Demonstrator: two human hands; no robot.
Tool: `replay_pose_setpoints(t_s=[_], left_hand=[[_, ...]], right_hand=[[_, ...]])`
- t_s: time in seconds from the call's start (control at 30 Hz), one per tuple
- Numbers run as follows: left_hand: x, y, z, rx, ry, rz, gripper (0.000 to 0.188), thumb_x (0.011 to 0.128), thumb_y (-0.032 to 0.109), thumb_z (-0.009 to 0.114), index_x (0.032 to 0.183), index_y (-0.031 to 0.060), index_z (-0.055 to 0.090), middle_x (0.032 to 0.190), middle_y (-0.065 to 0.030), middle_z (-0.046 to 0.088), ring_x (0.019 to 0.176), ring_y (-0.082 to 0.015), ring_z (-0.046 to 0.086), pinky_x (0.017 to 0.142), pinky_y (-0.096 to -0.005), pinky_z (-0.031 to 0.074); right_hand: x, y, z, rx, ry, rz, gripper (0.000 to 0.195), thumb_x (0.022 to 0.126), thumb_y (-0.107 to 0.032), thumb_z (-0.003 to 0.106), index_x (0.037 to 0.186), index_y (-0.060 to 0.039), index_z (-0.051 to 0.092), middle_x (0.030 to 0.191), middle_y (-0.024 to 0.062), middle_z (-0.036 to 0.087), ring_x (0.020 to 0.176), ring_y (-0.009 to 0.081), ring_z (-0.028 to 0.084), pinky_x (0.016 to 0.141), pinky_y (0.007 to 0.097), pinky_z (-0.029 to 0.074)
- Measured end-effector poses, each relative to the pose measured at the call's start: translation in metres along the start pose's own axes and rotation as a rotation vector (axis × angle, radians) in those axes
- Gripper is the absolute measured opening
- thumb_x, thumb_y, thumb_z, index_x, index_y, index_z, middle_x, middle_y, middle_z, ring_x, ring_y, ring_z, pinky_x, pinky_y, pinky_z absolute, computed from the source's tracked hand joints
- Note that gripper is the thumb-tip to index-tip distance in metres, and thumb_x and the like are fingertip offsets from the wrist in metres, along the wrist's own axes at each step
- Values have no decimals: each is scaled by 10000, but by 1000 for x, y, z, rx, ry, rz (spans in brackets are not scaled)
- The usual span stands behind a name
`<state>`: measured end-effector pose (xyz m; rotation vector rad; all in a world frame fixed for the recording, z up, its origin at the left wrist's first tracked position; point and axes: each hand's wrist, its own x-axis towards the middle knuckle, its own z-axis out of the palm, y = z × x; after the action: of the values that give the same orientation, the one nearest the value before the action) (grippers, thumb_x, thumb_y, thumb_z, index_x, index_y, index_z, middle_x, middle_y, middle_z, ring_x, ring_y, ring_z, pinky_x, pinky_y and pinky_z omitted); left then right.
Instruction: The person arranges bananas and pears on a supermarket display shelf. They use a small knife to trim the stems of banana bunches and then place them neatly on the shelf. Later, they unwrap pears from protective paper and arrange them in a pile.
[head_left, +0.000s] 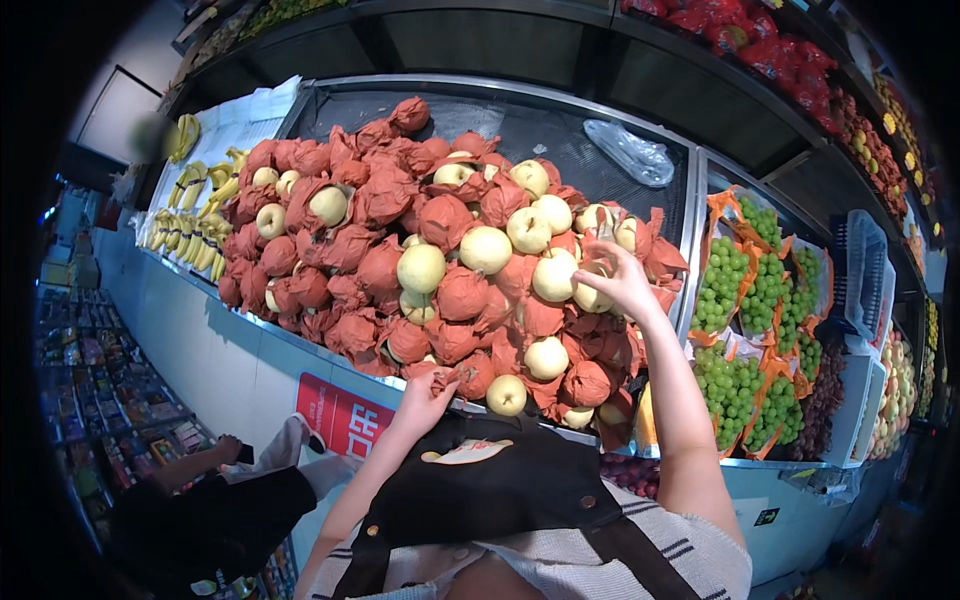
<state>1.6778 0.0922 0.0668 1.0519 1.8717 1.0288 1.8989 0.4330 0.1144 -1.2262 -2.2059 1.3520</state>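
Observation:
A large heap of round, pale yellow pears fills the display bin, many wrapped in crumpled reddish paper (386, 191). My left hand (426, 401) is at the front edge of the heap, its fingertips pinching a piece of reddish wrapping paper (442, 384) beside a wrapped pear (475, 375). A bare pear (506, 395) rests just to the right of it. Over the right part of the heap is my right hand (621, 281), thumb and forefinger apart. Its thumb tip is close to a bare pear (555, 276), and another pear (592, 298) lies partly under the hand.
Bananas (187, 236) lie on a white-lined section at left. A clear plastic bag (634, 152) sits on the bin's black mat. Green grapes (720, 285) in orange-edged wrappers are at right, near a blue basket (859, 274). A person (225, 510) stands at lower left.

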Motion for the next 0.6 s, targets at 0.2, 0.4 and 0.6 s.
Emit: replay_pose_setpoints(t_s=[0.2, 0.4, 0.6], left_hand=[[6, -13, 3, -152, 131, -102, 208, 943, 151, 657, 1046, -29, 661, 726, -30, 657, 611, -42, 548, 554, -233, 431], [6, -9, -4, -134, 72, -186, 230, 949, 187, 654, 1059, -15, 666, 623, 17, 578, 536, -37, 483, 486, -240, 376], [24, 0, -6, -255, 33, -268, 236, 952, 195, 649, 1054, -16, 679, 672, -10, 627, 585, -55, 535, 542, -248, 432]], right_hand=[[3, -31, 35, -395, -85, -85, 937, 625, -494, 856, 1368, -54, 491, 1227, 202, 620, 1134, 332, 608, 952, 428, 496], [-23, -47, 44, -219, 33, -108, 809, 628, -318, 838, 1327, -53, 527, 1101, 190, 664, 995, 317, 666, 871, 411, 532], [-90, -52, 104, -105, -130, -266, 837, 665, -326, 833, 1389, -99, 480, 1267, 182, 608, 1100, 316, 648, 909, 385, 542]])
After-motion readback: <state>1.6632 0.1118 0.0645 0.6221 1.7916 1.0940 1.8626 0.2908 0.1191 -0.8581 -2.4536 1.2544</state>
